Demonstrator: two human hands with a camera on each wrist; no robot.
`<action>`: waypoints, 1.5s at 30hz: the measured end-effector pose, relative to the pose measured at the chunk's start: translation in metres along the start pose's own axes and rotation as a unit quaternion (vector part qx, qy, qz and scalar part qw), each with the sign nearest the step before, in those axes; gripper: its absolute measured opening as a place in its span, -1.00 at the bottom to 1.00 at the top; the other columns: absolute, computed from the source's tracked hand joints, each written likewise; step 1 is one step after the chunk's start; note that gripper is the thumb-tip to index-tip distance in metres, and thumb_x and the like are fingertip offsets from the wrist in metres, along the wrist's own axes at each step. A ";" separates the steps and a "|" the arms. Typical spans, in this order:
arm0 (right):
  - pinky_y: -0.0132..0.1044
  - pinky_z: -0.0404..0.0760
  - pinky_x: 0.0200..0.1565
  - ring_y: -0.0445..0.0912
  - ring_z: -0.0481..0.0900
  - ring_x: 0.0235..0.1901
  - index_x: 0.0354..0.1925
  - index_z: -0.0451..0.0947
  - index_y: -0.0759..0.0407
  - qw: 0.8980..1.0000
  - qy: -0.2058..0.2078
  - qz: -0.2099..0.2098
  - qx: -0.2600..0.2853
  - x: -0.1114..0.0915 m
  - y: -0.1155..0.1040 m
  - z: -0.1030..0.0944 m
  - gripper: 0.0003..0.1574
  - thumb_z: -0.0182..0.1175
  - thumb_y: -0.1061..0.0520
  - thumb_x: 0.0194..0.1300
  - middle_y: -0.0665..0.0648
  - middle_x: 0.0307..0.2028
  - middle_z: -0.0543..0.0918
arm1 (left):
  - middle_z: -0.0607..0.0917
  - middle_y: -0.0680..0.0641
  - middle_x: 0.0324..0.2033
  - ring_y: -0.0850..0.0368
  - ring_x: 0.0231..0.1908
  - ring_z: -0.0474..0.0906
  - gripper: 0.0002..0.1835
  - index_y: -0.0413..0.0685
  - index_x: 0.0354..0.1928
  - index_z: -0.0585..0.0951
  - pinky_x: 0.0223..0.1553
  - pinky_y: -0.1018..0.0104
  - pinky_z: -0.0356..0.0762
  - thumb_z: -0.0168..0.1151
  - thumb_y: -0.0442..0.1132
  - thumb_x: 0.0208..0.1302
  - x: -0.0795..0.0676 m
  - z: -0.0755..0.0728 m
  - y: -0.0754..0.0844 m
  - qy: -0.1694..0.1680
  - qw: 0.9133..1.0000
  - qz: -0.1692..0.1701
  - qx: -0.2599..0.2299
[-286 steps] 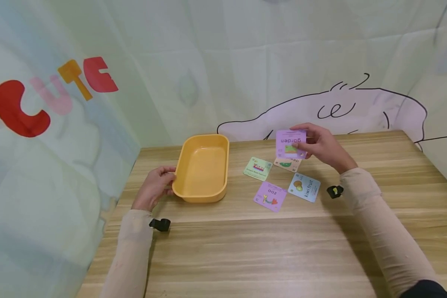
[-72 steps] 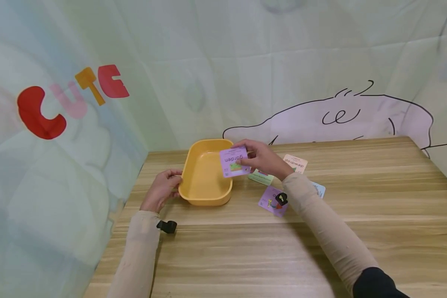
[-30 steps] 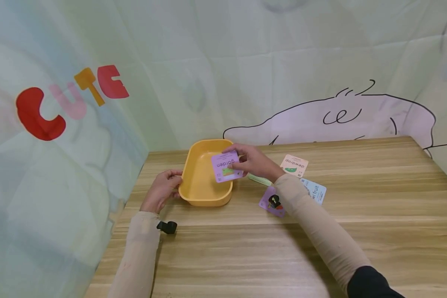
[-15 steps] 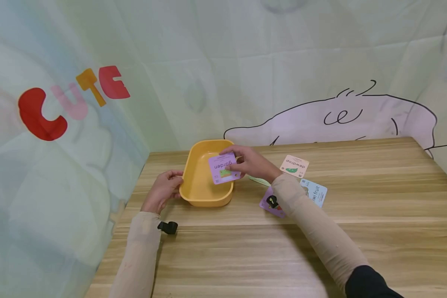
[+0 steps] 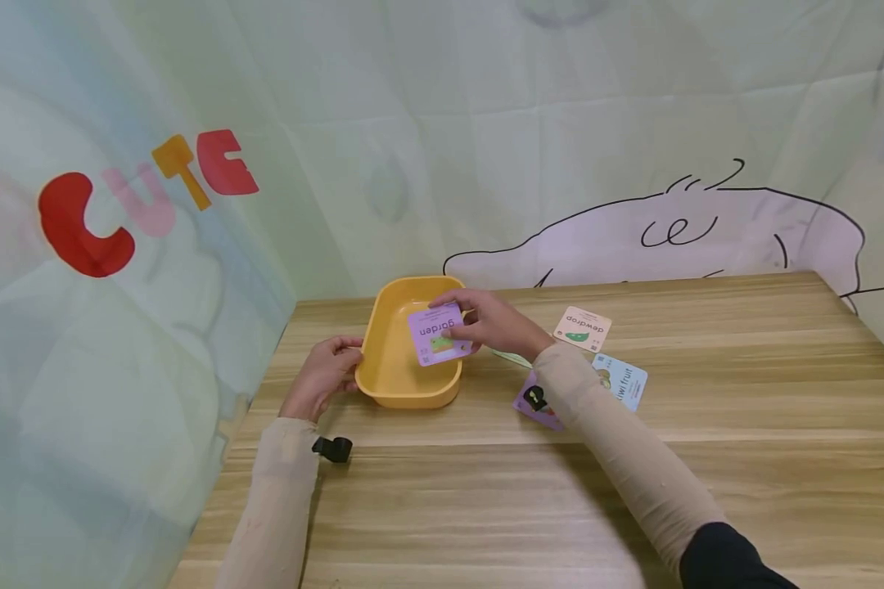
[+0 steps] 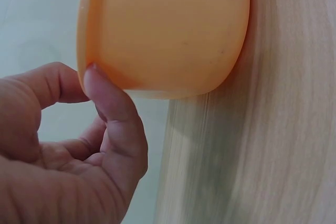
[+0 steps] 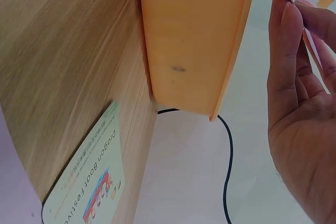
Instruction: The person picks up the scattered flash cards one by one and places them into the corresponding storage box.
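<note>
My left hand pinches the left rim of a yellow plastic tray between thumb and fingers; the left wrist view shows the thumb on the tray's wall. My right hand holds a purple card printed "garden" by its right side. The card hangs over the right part of the tray, above the rim in the right wrist view. Right of the tray lies a green card reading "Dragon Boat Festival", mostly hidden by my right hand in the head view. A purple card lies partly under my right forearm.
A peach "dewdrop" card and a blue "kiwi fruit" card lie right of my forearm on the wooden table. Behind the table hangs a printed cloth. Each wrist wears a small black camera, such as the left camera.
The "garden" card has come from above the other cards leftward to over the tray, with a small further shift left in the last second. My left hand keeps its grip on the rim.
</note>
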State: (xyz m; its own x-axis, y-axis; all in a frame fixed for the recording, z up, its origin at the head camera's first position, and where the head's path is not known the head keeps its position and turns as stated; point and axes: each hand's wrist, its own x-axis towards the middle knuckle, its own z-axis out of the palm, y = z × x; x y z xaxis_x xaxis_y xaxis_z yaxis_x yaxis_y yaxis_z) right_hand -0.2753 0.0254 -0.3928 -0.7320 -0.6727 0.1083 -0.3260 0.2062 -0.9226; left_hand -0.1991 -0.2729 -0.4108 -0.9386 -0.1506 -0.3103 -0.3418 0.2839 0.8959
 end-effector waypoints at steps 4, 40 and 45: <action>-0.15 0.72 -0.40 0.00 0.68 -0.25 0.23 0.56 -0.07 1.000 0.000 0.001 -0.004 0.001 -0.001 0.001 -0.44 0.38 0.24 0.30 0.14 -0.09 0.65 | 0.55 -0.20 0.05 0.12 -0.35 0.54 -0.58 -0.23 0.28 0.45 -0.42 0.40 0.59 0.06 -0.29 0.43 0.000 0.000 0.000 -0.001 1.000 0.003 -0.002; -0.13 0.74 -0.35 -0.02 0.67 -0.20 0.26 0.52 -0.03 1.000 -0.028 0.005 0.002 0.014 -0.004 0.023 -0.41 0.37 0.25 0.31 0.13 -0.04 0.60 | 0.58 -0.13 -0.06 0.13 -0.32 0.54 -0.58 -0.27 0.30 0.44 -0.40 0.37 0.63 0.08 -0.30 0.46 -0.005 0.001 0.004 -0.003 1.000 0.007 -0.006; -0.14 0.74 -0.33 -0.02 0.68 -0.19 0.26 0.53 -0.06 1.000 -0.030 0.007 0.006 0.015 -0.003 0.026 -0.41 0.37 0.24 0.31 0.12 -0.04 0.60 | 0.58 -0.11 -0.08 0.14 -0.33 0.54 -0.58 -0.27 0.29 0.44 -0.41 0.37 0.62 0.08 -0.31 0.46 -0.004 0.001 0.003 -0.002 1.000 0.008 -0.010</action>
State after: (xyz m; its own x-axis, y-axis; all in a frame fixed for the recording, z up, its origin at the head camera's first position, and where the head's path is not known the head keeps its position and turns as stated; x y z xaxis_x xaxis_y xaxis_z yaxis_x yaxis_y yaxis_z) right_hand -0.2702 -0.0038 -0.3981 -0.6993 -0.7110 0.0736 -0.3082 0.2069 -0.9285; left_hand -0.1968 -0.2710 -0.4072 -0.9445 -0.1420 -0.2963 -0.3249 0.2679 0.9070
